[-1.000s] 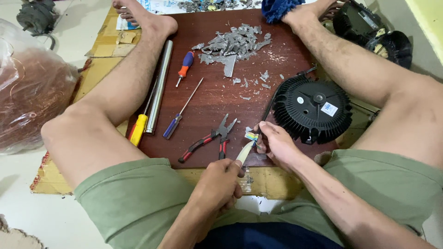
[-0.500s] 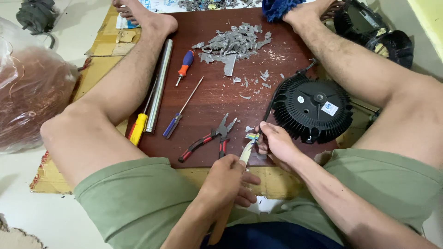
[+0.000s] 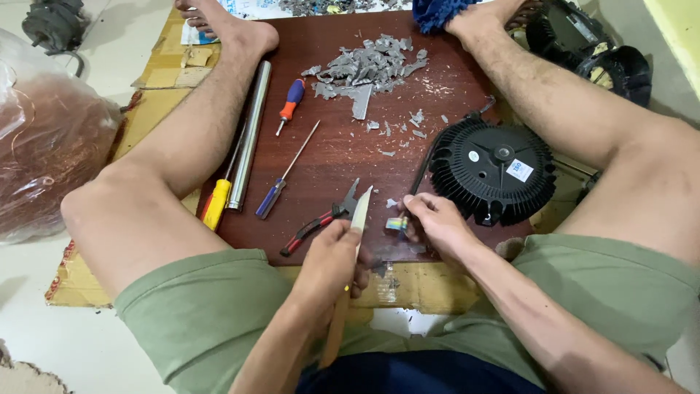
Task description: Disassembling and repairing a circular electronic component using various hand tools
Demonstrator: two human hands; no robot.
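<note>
Head view: a knife (image 3: 360, 213) was gripped in the left hand (image 3: 329, 266), fingers wrapped tight. A small wire bundle (image 3: 397, 223) was pinched by the right hand (image 3: 436, 222) near the wooden surface's (image 3: 328, 157) front edge. It looked light and bendy. Red pliers (image 3: 321, 219) lay close; open room was left behind.
</note>
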